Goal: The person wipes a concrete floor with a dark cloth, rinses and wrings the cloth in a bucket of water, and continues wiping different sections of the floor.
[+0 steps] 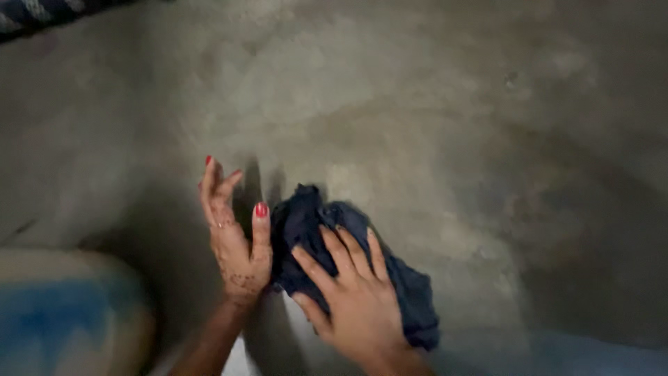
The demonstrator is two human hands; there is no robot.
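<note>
Head view: right hand point(358, 296) on dark cloth point(410, 292)

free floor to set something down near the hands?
Bare concrete floor above and right of the dark blue cloth. Crowded at bottom: right hand presses the cloth, left hand beside it, blue-and-tan object at lower left.

Both hands are bare with no sleeves; the left hand point(233, 240) has red-painted nails, henna patterns and a ring.

Crumpled dark-blue cloth point(306, 230) on concrete
</note>
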